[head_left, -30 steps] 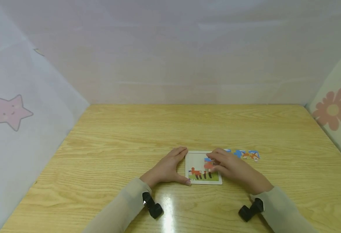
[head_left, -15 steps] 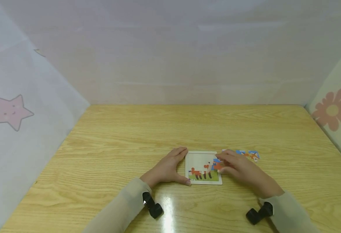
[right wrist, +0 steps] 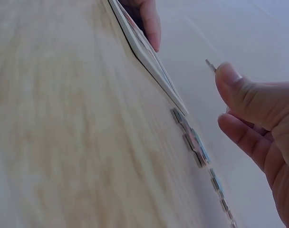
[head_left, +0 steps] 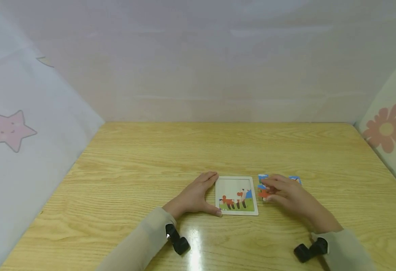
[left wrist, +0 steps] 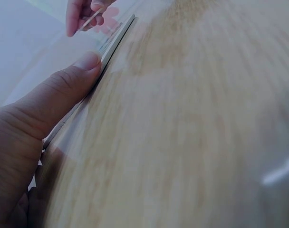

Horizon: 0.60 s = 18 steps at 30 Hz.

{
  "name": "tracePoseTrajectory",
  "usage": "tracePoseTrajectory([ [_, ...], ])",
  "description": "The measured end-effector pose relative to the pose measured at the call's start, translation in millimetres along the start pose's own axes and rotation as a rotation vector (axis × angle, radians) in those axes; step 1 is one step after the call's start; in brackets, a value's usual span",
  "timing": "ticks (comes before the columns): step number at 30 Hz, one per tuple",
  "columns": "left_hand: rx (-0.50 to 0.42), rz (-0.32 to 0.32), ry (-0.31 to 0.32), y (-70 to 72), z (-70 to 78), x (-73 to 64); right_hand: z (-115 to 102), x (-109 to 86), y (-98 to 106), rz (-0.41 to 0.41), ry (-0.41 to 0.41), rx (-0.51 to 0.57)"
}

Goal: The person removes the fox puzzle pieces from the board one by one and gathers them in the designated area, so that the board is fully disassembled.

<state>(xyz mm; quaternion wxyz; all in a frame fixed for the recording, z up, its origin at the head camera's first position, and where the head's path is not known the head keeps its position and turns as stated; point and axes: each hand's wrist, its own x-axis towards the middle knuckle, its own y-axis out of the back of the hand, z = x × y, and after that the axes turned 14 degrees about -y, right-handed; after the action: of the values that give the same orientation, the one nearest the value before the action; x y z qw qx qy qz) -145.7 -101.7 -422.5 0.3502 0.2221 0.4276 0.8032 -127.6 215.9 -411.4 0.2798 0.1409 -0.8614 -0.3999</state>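
Observation:
A white-rimmed puzzle tray [head_left: 254, 205] lies on the table, its lower part showing a red fox's body and legs on green. My left hand [head_left: 194, 194] rests along the tray's left side, thumb at the near corner and fingertips at the far corner. In the left wrist view, the thumb [left wrist: 63, 88] presses the tray's edge. Right of the tray, my right hand [head_left: 287, 194] pinches a red and blue puzzle piece [head_left: 263, 192] above the table. The right wrist view shows only that piece's thin edge [right wrist: 210, 65] beyond the thumb.
Several loose puzzle pieces lie right of the tray, including a blue one [head_left: 262, 177] and one at the far end [head_left: 295, 178]. My right hand partly covers them. The wooden table [head_left: 170, 154] ends at a pale cloth backdrop [head_left: 198, 75].
My right hand has carried the red and blue piece rightward, from over the tray to beside it, uncovering the fox picture. My left hand has stayed at the tray.

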Motion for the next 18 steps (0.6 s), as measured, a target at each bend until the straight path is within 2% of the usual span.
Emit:
tracePoseTrajectory([
  [4,-0.001,0.001,0.001,0.5,0.6,-0.1,3,-3.3,2,0.012,0.015,0.029],
  [7,0.003,0.000,0.005,0.1,0.3,-0.1,4,-6.5,3,0.014,-0.003,0.029],
  [15,0.008,0.004,-0.007,-1.2,-1.2,-0.4,6,-16.0,10,-0.010,-0.189,-0.085],
  [18,0.012,0.005,-0.011,-1.4,-1.6,-0.5,8,-19.3,11,-0.015,-0.249,-0.096],
])
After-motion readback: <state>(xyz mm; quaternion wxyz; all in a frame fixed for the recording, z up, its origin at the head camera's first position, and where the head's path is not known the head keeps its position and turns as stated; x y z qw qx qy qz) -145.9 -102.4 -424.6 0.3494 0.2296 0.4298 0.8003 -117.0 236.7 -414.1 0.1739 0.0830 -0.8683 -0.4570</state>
